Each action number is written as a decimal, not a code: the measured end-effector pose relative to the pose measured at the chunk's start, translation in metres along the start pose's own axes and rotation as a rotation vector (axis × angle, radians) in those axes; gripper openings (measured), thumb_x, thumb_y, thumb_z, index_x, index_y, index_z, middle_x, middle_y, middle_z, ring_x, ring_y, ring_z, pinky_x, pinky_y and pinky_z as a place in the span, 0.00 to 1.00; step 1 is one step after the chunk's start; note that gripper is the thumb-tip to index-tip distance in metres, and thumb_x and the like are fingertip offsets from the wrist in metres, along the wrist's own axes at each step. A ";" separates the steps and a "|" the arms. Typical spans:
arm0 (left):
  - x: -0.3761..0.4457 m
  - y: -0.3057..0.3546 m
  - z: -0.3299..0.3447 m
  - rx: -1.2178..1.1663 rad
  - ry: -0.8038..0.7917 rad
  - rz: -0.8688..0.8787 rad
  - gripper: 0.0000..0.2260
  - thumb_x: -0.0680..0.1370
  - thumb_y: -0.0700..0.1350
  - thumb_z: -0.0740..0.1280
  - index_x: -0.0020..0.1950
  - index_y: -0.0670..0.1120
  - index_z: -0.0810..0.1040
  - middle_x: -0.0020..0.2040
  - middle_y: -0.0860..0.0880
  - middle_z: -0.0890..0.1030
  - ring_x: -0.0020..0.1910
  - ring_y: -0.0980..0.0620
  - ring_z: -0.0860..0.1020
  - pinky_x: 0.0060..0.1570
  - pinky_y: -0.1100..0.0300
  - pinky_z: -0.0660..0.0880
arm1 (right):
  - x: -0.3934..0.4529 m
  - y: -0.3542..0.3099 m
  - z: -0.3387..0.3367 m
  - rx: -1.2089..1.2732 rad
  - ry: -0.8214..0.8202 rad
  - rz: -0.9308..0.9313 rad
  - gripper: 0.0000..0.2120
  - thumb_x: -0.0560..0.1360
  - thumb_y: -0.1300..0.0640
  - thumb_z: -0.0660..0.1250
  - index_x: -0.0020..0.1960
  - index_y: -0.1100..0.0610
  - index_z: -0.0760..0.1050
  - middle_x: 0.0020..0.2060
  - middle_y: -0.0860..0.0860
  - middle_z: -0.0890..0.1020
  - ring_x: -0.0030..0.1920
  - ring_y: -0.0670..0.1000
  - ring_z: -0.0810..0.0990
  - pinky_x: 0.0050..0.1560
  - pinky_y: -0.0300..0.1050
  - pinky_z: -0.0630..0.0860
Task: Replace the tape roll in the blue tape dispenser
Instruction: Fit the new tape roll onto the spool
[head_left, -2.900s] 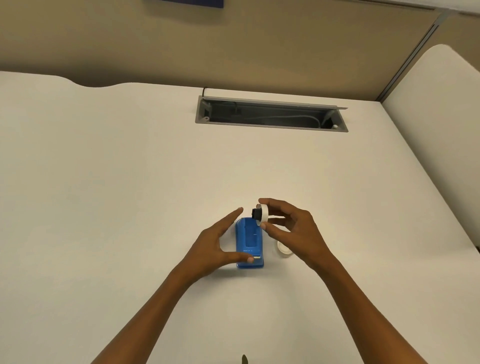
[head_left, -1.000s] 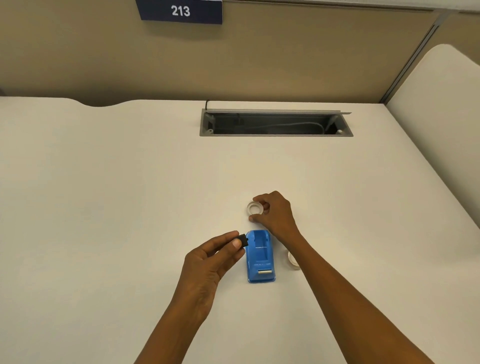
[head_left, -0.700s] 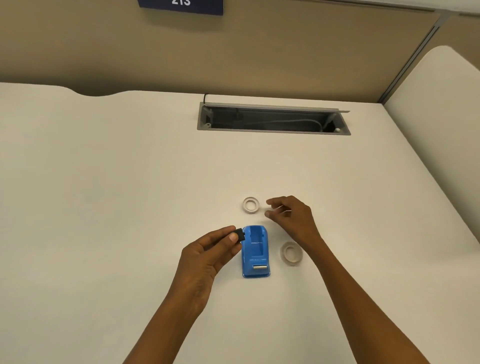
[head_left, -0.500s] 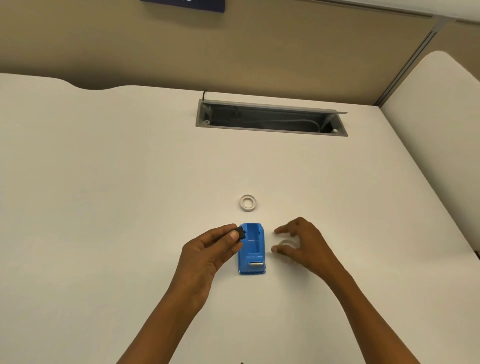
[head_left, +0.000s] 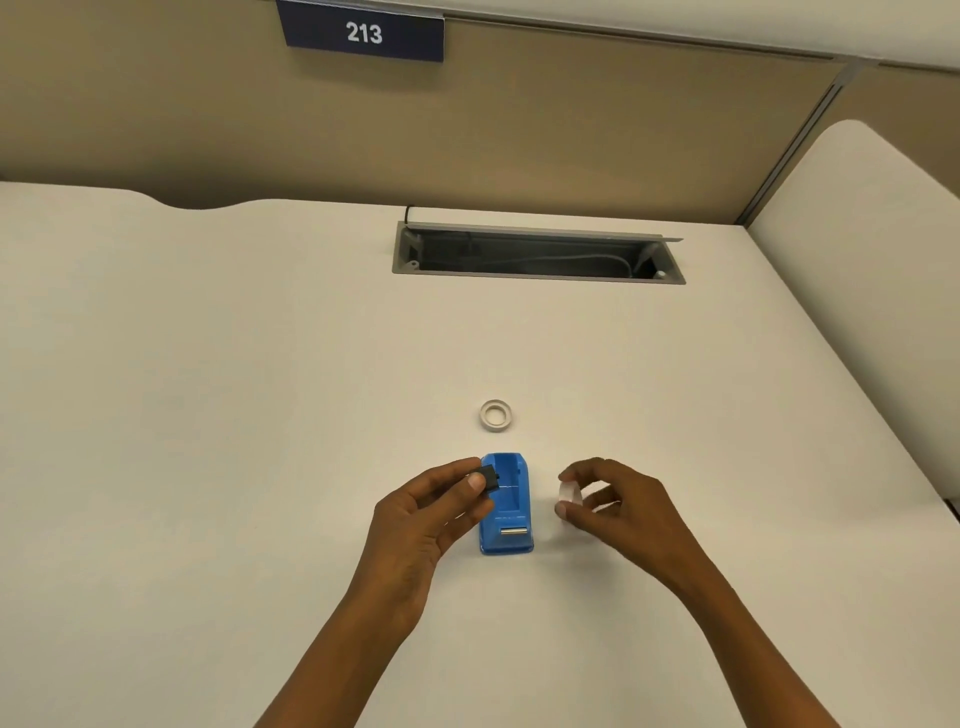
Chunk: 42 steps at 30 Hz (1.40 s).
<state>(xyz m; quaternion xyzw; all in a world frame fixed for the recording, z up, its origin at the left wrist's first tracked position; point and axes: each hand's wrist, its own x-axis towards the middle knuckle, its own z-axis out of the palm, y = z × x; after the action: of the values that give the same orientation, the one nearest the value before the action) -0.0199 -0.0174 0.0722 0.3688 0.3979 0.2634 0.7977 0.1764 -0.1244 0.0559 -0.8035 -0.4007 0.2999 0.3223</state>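
Observation:
The blue tape dispenser (head_left: 508, 512) stands on the white desk with its roll bay empty and its metal cutter toward me. My left hand (head_left: 426, 514) pinches the small black spool core (head_left: 488, 478) at the dispenser's left side. My right hand (head_left: 618, 506), to the right of the dispenser, holds a white tape roll (head_left: 570, 492) on edge between thumb and fingers, lifted off the desk. A second, thinner tape ring (head_left: 495, 414) lies flat on the desk beyond the dispenser.
An open grey cable tray (head_left: 537, 254) is recessed in the desk at the back. A beige partition with a "213" sign (head_left: 363, 34) rises behind it. A second white desk section (head_left: 857, 234) adjoins on the right.
My right hand let go of the thin ring beyond the dispenser, moved back to the roll at the right and picked it up. My left hand kept hold of the black core.

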 end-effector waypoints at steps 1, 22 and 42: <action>-0.001 0.001 0.001 0.014 -0.014 0.012 0.15 0.61 0.48 0.75 0.47 0.49 0.85 0.47 0.48 0.86 0.48 0.49 0.84 0.40 0.65 0.79 | -0.004 -0.005 -0.002 0.096 0.007 -0.001 0.10 0.70 0.52 0.73 0.50 0.46 0.78 0.48 0.46 0.82 0.40 0.47 0.83 0.39 0.33 0.78; -0.015 0.011 0.021 0.300 -0.159 0.084 0.15 0.66 0.47 0.72 0.52 0.49 0.83 0.49 0.46 0.86 0.50 0.46 0.83 0.62 0.45 0.74 | -0.029 -0.052 -0.010 0.577 -0.116 -0.122 0.18 0.64 0.50 0.74 0.53 0.45 0.80 0.49 0.45 0.85 0.48 0.49 0.84 0.46 0.36 0.78; -0.022 0.007 0.023 0.440 -0.061 0.129 0.09 0.69 0.43 0.72 0.49 0.49 0.85 0.45 0.49 0.85 0.48 0.53 0.82 0.57 0.54 0.76 | -0.029 -0.052 0.002 0.548 -0.154 -0.159 0.23 0.63 0.67 0.77 0.53 0.50 0.82 0.48 0.47 0.83 0.49 0.53 0.84 0.47 0.45 0.82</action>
<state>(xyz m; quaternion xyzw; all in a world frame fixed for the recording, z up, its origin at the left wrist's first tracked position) -0.0133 -0.0376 0.0967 0.5665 0.3968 0.2095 0.6912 0.1377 -0.1237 0.1004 -0.6275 -0.3897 0.4307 0.5184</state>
